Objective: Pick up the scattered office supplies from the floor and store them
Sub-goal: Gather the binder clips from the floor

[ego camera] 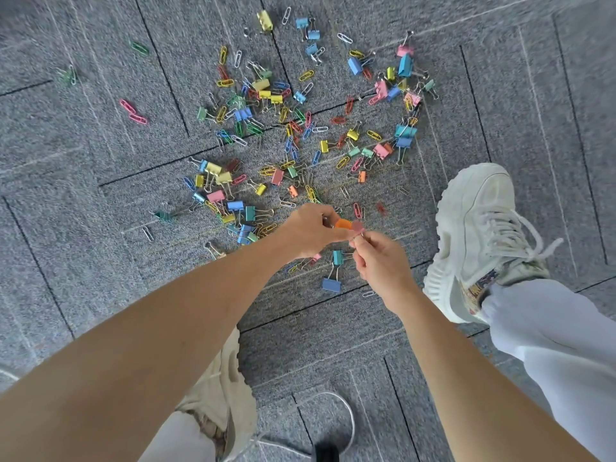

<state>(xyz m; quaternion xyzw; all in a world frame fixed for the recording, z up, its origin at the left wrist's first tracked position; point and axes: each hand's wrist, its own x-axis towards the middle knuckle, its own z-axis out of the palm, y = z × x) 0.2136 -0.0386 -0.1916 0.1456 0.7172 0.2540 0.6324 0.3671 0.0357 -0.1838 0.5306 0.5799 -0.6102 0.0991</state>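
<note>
Several coloured binder clips and paper clips (290,128) lie scattered over the grey carpet floor (100,228). My left hand (308,230) is closed around an orange binder clip (343,224), low over the near edge of the pile. My right hand (380,258) pinches a pink binder clip (357,226) by its wire handle, right beside the orange one. Between and below my hands a teal binder clip (337,257) and a blue binder clip (331,284) rest on the carpet.
My white sneaker (480,235) stands on the carpet to the right of the pile, with a pale trouser leg (550,335) below it. My other shoe (230,395) sits under my left forearm. A few stray clips (133,111) lie off to the left. No container is in view.
</note>
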